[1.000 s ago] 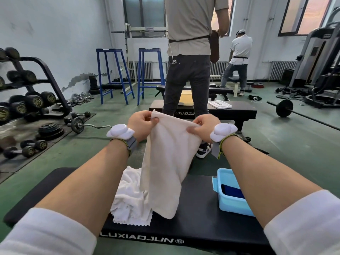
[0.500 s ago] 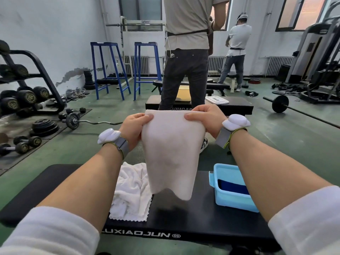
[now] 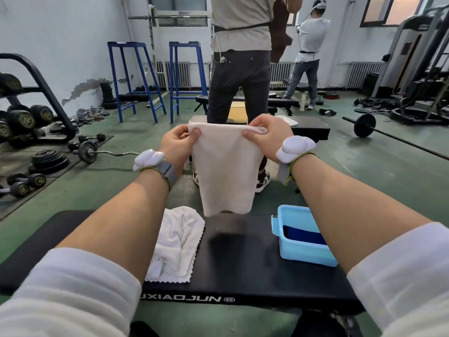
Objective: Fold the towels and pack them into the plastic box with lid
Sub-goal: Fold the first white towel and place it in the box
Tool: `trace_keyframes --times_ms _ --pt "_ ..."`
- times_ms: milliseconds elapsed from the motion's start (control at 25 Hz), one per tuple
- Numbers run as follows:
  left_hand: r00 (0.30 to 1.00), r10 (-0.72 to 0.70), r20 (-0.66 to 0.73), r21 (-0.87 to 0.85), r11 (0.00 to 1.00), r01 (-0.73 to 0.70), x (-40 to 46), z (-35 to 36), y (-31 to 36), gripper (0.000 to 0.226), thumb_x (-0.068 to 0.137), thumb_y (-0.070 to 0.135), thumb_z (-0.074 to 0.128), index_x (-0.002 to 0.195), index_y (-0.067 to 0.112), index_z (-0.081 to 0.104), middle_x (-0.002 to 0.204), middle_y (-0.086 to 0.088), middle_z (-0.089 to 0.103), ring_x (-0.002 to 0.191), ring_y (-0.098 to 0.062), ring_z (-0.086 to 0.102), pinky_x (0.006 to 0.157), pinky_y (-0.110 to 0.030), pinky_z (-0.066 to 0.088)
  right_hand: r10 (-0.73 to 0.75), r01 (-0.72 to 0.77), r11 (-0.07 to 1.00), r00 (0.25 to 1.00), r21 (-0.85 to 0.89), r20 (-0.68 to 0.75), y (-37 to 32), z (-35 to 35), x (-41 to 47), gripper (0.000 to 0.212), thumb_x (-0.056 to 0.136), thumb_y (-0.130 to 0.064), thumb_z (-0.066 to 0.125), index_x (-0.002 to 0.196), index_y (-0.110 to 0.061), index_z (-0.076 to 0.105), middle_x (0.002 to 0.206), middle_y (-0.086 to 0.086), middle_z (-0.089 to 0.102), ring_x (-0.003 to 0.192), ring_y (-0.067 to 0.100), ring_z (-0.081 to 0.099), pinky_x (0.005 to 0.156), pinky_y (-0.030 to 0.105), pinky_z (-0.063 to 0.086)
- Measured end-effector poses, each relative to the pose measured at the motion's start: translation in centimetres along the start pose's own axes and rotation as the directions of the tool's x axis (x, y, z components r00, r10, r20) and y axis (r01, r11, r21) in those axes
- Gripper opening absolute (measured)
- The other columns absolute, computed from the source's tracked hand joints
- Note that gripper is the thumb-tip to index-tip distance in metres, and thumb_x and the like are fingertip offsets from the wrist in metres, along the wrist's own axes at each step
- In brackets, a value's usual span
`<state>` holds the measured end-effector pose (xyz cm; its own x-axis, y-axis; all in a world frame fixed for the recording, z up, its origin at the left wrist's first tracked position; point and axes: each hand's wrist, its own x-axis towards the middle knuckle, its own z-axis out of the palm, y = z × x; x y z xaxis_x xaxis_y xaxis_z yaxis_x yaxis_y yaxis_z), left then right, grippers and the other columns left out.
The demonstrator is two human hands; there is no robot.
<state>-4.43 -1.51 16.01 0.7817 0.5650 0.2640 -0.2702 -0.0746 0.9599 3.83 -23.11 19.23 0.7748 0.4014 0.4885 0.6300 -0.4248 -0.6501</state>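
A cream towel hangs in the air in front of me, doubled over. My left hand pinches its top left corner and my right hand pinches its top right corner. Its lower edge hangs just above the black bench. A second white towel lies crumpled on the bench, partly under my left forearm. At the bench's right stands a light blue plastic box, open, with something dark blue inside. I see no lid.
A person in dark trousers stands just beyond the bench, by another black bench. A dumbbell rack and loose weights are on the left. A barbell lies on the floor at right. Blue stands are farther back.
Both hands have lifted the cream towel higher and spread its top edge flat. It now hangs straight and clear of the bench instead of draping onto the crumpled towel.
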Motion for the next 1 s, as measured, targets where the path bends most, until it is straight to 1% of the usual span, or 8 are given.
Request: trace_keyframes --times_ms 80,160,320,440,600,760,840,1000 --pt "0.998 -0.023 0.057 0.018 1.000 0.023 -1.2 -1.0 -2.4 0.003 0.088 0.020 0.068 0.086 0.022 0.070 0.077 0.004 0.071 0.078 -0.021 0.061 0.077 -0.037 0.052 -0.010 0.012 1.000 0.998 -0.022 0.055 1.6 1.0 -2.0 0.014 0.084 -0.036 0.071 0.090 -0.025 0.065 0.086 -0.005 0.063 0.072 0.004 0.055 0.061 0.020 0.040" --pt "0.988 -0.120 0.099 0.108 0.988 0.110 -3.2 -2.2 -6.4 0.008 0.089 0.015 0.067 0.085 0.022 0.069 0.070 0.009 0.069 0.078 -0.021 0.057 0.072 -0.033 0.049 0.029 -0.014 0.997 0.982 -0.082 0.187 4.1 2.8 -5.5 0.013 0.083 -0.034 0.072 0.087 -0.028 0.062 0.085 -0.006 0.062 0.073 0.011 0.056 0.061 0.021 0.038" --pt "0.873 -0.451 0.183 0.284 0.875 0.393 -10.5 -4.7 -15.8 0.005 0.090 0.011 0.067 0.088 0.015 0.065 0.079 -0.003 0.064 0.085 -0.023 0.056 0.072 -0.034 0.051 0.259 -0.129 0.953 0.815 -0.274 0.518 9.4 7.5 -14.4 0.012 0.086 -0.034 0.067 0.094 -0.025 0.061 0.096 -0.002 0.068 0.085 0.018 0.061 0.068 0.021 0.041" --pt "0.831 -0.536 0.148 0.343 0.816 0.465 -14.8 -5.6 -19.5 0.013 0.077 0.024 0.075 0.085 0.022 0.065 0.074 0.001 0.062 0.077 -0.022 0.053 0.074 -0.039 0.048 0.358 -0.217 0.928 0.749 -0.303 0.558 11.2 9.4 -18.6 0.009 0.088 -0.031 0.063 0.088 -0.025 0.057 0.093 -0.002 0.066 0.086 0.021 0.063 0.066 0.021 0.043" --pt "0.853 -0.505 0.134 0.406 0.813 0.418 -16.4 -5.6 -20.5 0.009 0.082 0.024 0.072 0.083 0.020 0.064 0.060 0.006 0.063 0.057 -0.020 0.048 0.063 -0.033 0.043 0.400 -0.271 0.915 0.719 -0.300 0.569 11.7 9.9 -20.1 0.015 0.090 -0.036 0.060 0.093 -0.022 0.057 0.092 -0.002 0.063 0.086 0.021 0.062 0.072 0.025 0.046" --pt "0.885 -0.442 0.143 0.676 0.697 0.239 -16.8 -6.1 -20.6 0.036 0.082 0.042 0.063 0.090 0.007 0.062 0.076 -0.013 0.064 0.069 -0.021 0.053 0.067 -0.038 0.046 0.447 -0.261 0.890 0.660 -0.374 0.603 11.7 10.2 -20.3 0.031 0.091 -0.042 0.056 0.107 -0.016 0.062 0.099 -0.001 0.059 0.096 0.021 0.061 0.086 0.031 0.048" --pt "0.876 -0.454 0.163 0.733 0.650 0.200 -16.8 -6.2 -20.5 0.041 0.081 0.048 0.057 0.086 0.007 0.058 0.073 -0.011 0.057 0.070 -0.020 0.050 0.068 -0.038 0.045 0.460 -0.260 0.884 0.631 -0.389 0.624 11.7 10.3 -20.3 0.034 0.091 -0.044 0.056 0.108 -0.016 0.062 0.098 -0.002 0.058 0.093 0.020 0.059 0.084 0.030 0.047" --pt "0.899 -0.421 0.118 0.788 0.591 0.174 -16.4 -5.5 -19.9 0.030 0.095 0.040 0.049 0.086 0.012 0.046 0.069 -0.002 0.052 0.069 -0.026 0.051 0.064 -0.037 0.039 0.458 -0.270 0.881 0.696 -0.389 0.553 11.7 11.0 -19.4 0.029 0.090 -0.049 0.054 0.102 -0.023 0.060 0.101 0.001 0.061 0.091 0.022 0.059 0.078 0.030 0.047"
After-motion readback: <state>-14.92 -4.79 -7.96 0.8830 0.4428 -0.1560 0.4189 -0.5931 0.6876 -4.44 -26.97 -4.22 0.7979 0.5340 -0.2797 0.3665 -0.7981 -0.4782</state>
